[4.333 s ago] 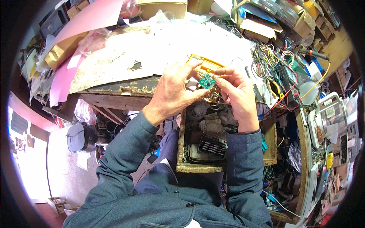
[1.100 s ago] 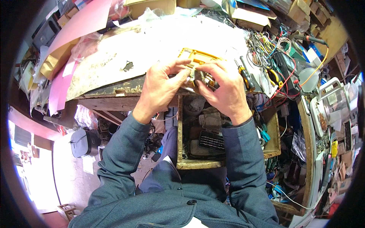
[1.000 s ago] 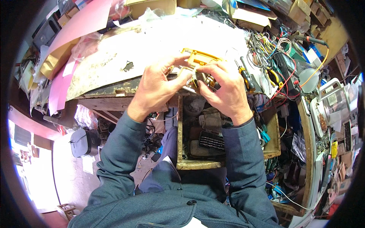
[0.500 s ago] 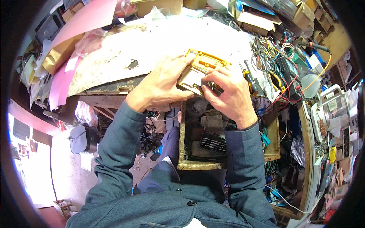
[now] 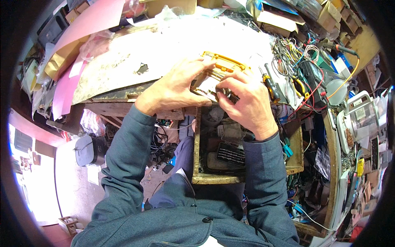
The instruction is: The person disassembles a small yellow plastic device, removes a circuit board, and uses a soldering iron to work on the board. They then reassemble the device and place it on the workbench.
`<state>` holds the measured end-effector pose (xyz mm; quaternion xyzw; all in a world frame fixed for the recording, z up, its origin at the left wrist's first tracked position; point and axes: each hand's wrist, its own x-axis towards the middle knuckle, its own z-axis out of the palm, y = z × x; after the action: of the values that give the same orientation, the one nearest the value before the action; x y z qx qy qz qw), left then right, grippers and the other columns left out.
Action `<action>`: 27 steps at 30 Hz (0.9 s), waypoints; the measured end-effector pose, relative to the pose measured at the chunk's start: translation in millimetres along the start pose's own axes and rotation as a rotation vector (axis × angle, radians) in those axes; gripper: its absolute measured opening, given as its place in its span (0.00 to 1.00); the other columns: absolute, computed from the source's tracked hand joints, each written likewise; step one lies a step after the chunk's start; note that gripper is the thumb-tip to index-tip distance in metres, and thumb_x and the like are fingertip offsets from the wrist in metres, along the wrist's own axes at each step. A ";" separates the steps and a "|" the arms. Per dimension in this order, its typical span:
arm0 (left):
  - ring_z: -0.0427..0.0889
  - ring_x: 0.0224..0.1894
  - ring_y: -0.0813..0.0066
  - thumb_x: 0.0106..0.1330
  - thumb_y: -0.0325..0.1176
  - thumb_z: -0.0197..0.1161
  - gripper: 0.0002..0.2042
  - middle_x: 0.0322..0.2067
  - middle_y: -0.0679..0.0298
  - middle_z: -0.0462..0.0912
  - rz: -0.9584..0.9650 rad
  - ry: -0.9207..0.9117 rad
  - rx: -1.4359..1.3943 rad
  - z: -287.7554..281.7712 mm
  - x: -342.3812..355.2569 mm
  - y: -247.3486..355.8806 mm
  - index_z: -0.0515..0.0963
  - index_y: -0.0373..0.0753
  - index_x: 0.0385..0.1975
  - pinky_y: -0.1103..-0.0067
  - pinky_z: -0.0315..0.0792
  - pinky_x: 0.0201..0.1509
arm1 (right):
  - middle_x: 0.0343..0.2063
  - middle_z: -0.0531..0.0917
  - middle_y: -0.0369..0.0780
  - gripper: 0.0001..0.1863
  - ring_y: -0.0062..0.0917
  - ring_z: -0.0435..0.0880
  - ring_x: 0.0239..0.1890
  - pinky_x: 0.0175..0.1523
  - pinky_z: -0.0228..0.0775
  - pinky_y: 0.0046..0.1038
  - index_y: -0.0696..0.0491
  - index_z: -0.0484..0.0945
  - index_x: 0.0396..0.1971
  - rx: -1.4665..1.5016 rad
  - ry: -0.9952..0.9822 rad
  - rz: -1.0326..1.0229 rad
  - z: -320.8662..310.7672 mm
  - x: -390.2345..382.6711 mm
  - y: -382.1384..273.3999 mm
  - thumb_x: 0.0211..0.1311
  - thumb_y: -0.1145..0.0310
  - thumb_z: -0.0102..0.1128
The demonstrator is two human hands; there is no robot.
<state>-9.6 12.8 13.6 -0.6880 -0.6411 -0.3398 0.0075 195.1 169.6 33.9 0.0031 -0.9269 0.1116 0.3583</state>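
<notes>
A yellow plastic casing [image 5: 228, 61] with pale and metallic parts inside sits at the front edge of the white-covered bench, above the open drawer. My left hand [image 5: 179, 86] grips its left side, fingers over the upper part and thumb along the lower edge. My right hand [image 5: 245, 101] is closed at the casing's lower right, fingertips bent into it; whatever they pinch is hidden. Just right of my right hand lie screwdrivers with black and yellow handles [image 5: 275, 91].
The bench sheet [image 5: 115, 78] has pink sheets [image 5: 66, 94] at left. Tangled wires [image 5: 284, 53] and yellow-handled pliers [image 5: 299, 85] crowd the right. The open wooden drawer [image 5: 216, 179] holds a black bit case [image 5: 230, 154]. Cardboard boxes [image 5: 279, 24] pile at the back, a black container [image 5: 88, 150] stands lower left.
The green circuit board seen earlier between my fingertips is out of sight. My left hand has shifted left and turned onto the casing's side; my right fingers have curled down into the casing.
</notes>
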 end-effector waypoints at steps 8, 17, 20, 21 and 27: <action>0.77 0.72 0.52 0.57 0.40 0.86 0.50 0.71 0.51 0.78 0.019 -0.011 -0.084 -0.5 6.3 0.9 0.68 0.40 0.81 0.62 0.71 0.78 | 0.40 0.89 0.40 0.06 0.39 0.90 0.45 0.49 0.83 0.40 0.50 0.89 0.35 0.054 0.029 0.041 6.4 -1.7 1.0 0.59 0.67 0.75; 0.78 0.68 0.46 0.57 0.43 0.85 0.47 0.66 0.46 0.80 0.069 0.065 -0.004 -0.8 2.7 3.5 0.70 0.34 0.76 0.60 0.71 0.75 | 0.41 0.89 0.40 0.06 0.39 0.90 0.45 0.50 0.83 0.40 0.50 0.90 0.36 0.059 0.008 0.067 7.4 -4.2 1.7 0.60 0.67 0.75; 0.78 0.65 0.44 0.56 0.46 0.84 0.46 0.63 0.45 0.80 0.040 0.150 0.107 -1.4 -6.6 9.8 0.72 0.33 0.74 0.58 0.72 0.73 | 0.41 0.89 0.41 0.06 0.39 0.90 0.46 0.51 0.83 0.40 0.50 0.90 0.36 0.055 0.009 0.070 6.0 -3.8 -0.1 0.60 0.67 0.75; 0.78 0.65 0.43 0.56 0.46 0.84 0.46 0.62 0.45 0.80 0.022 0.182 0.155 -0.9 -10.4 12.5 0.72 0.33 0.73 0.58 0.72 0.72 | 0.41 0.89 0.41 0.06 0.39 0.90 0.46 0.51 0.83 0.40 0.50 0.90 0.36 0.055 0.005 0.075 5.8 -4.0 -0.3 0.60 0.67 0.75; 0.79 0.57 0.48 0.55 0.46 0.84 0.39 0.54 0.49 0.82 0.002 0.311 0.363 6.2 -13.6 35.8 0.77 0.35 0.66 0.59 0.74 0.67 | 0.42 0.89 0.41 0.06 0.40 0.89 0.46 0.51 0.83 0.40 0.50 0.90 0.36 0.053 0.002 0.065 3.4 -4.4 0.7 0.60 0.67 0.75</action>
<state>25.8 -2.8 17.5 -0.6152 -0.6823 -0.3209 0.2303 196.1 169.3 28.5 -0.0174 -0.9229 0.1477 0.3551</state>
